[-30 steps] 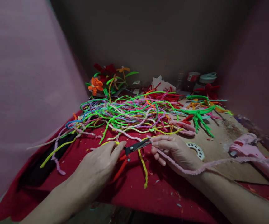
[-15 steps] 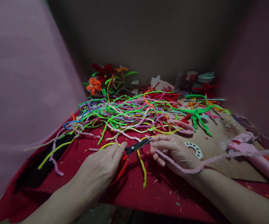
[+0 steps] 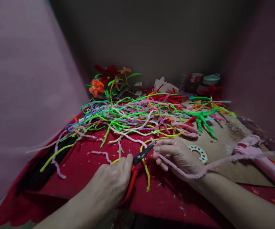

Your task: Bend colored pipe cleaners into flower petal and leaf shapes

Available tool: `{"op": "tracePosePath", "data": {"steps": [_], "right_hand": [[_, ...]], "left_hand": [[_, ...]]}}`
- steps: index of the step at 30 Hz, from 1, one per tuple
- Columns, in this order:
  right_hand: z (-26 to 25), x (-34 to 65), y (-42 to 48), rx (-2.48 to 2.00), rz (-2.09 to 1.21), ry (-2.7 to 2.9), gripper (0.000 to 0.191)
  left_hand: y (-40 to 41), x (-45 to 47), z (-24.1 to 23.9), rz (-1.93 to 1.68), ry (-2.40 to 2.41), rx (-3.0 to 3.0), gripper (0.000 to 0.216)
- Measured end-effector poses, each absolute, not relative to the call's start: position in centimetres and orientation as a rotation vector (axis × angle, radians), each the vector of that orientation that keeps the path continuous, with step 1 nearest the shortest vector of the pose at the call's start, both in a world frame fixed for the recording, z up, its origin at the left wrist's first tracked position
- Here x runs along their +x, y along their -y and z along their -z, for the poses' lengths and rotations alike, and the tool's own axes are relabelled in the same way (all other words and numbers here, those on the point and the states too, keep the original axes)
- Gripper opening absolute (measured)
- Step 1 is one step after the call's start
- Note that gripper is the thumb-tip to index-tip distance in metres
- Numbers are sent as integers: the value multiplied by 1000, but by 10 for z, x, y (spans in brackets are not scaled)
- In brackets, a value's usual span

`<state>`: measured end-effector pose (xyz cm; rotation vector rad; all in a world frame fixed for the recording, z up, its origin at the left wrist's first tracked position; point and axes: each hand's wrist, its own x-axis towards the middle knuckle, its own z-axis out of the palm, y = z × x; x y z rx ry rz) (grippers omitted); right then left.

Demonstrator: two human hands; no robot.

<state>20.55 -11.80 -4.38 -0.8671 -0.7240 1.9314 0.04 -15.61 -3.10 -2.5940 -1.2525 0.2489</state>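
My left hand (image 3: 115, 176) grips a pair of scissors (image 3: 141, 156) with red handles and dark blades. The blades point up and to the right, their tips at the fingers of my right hand (image 3: 175, 152). Between the thumb and fingers of that hand is pinched a pale pink pipe cleaner (image 3: 187, 173). Its long end trails right across my wrist, and a short end sticks up beside the blade tips. Whether the blades touch the pipe cleaner I cannot tell. A yellow pipe cleaner (image 3: 147, 176) hangs down the cloth just behind the scissors.
Many tangled pipe cleaners (image 3: 128, 114) cover the middle of the red cloth (image 3: 80, 162). Behind them stand pipe-cleaner flowers (image 3: 96, 87). On the right, a pink glue gun (image 3: 266, 165) and a white ring with holes (image 3: 203, 156) lie on a brown board (image 3: 233, 168).
My left hand has moved slightly right and down, and the scissors now point more steeply upward. My right hand has barely moved and still pinches the pink pipe cleaner.
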Motion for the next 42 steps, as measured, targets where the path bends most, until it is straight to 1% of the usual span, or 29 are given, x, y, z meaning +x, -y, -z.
{"op": "tracePosePath", "data": {"steps": [4,7,13,21,33,39,42], "right_hand": [[43,204,120,-946,-1919,766,12],[41,204,122,-991,-1921,788,12],[42,203,123,-1023,-1930,830,15],[40,201,122,-1087,-1899,865,16],[43,202,124,-1121,-1855,924,15],[41,196,131,-1124,-1902,957,14],[41,196,128,-1097,-1926,943,15]], "left_hand": [[165,8,37,-248,1367,-2469,52],[172,14,37,-291,1360,-2419,54],[181,16,33,-388,1273,-2420,53],[183,24,40,-420,1337,-2394,51],[184,33,38,-344,1304,-2364,49],[174,25,24,-316,1437,-2441,47],[160,8,11,-356,1655,-2336,43]]}}
